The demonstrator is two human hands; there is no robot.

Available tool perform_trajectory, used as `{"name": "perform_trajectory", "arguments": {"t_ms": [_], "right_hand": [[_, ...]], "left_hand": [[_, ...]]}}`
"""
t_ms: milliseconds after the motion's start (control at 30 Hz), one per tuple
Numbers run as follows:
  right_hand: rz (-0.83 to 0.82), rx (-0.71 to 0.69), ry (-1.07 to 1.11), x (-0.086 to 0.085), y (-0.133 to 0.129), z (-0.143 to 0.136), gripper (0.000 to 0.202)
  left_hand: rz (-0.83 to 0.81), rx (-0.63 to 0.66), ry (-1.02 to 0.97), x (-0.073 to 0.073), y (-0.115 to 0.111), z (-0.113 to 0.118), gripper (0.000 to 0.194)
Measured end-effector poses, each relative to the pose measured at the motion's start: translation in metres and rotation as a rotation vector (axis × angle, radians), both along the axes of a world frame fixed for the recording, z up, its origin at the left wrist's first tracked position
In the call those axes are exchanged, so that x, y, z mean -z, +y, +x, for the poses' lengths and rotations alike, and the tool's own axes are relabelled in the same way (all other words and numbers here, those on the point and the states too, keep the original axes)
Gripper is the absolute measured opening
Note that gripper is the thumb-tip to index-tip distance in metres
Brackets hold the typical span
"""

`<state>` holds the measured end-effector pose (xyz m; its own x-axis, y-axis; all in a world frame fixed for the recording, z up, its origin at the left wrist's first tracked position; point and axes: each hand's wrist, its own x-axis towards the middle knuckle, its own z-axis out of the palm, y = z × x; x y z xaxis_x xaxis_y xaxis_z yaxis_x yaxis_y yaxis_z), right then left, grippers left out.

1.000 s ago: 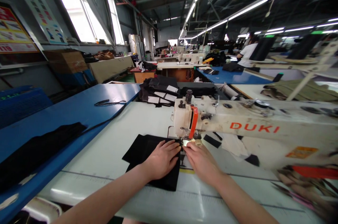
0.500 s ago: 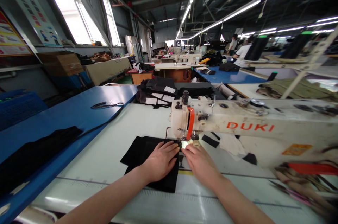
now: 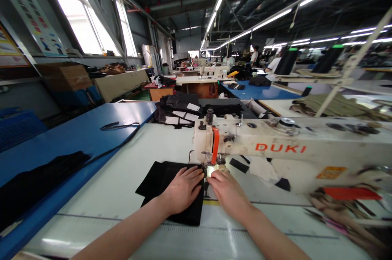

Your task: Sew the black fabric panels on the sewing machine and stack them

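Observation:
A folded piece of black fabric lies on the machine bed, its right edge beside the presser foot. My left hand rests flat on it, fingers stretched toward the needle area. On the other side of the needle, my right hand has its fingers curled together by the presser foot. Whatever its fingertips hold, if anything, is hidden. Over both hands stands the head of a white sewing machine with an orange lever guard; a small light glows at the needle.
Black fabric scraps and a white cloth piece lie under the machine arm. Scissors sit at the right. Behind the machine is a dark fabric pile. A blue table adjoins on the left, bearing black cloth.
The view has shifted slightly, moving the scene left. My right fingers are more bent beside the needle. My left hand stays flat on the black fabric, which barely moves.

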<state>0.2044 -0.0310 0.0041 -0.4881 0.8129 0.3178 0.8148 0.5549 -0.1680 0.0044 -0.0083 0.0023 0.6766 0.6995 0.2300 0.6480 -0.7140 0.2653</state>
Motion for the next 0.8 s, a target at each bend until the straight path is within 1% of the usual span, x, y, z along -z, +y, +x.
{"name": "perform_trajectory", "arguments": {"t_ms": [200,467,633,800], "right_hand": [[0.015,0.053,-0.017,-0.001,-0.001,0.001,0.020],[0.002,0.064,0.044,-0.002,0.000,0.001,0.021],[0.008,0.067,0.072,-0.002,-0.003,0.003,0.022],[0.025,0.068,0.100,0.002,-0.003,0.004,0.024]], "left_hand": [[0.025,0.006,-0.011,0.001,0.007,0.001,0.039],[0.050,-0.008,-0.021,0.005,0.021,0.003,0.036],[0.045,-0.018,-0.008,0.005,0.022,0.003,0.036],[0.041,-0.023,0.003,0.005,0.022,0.004,0.036]]}}
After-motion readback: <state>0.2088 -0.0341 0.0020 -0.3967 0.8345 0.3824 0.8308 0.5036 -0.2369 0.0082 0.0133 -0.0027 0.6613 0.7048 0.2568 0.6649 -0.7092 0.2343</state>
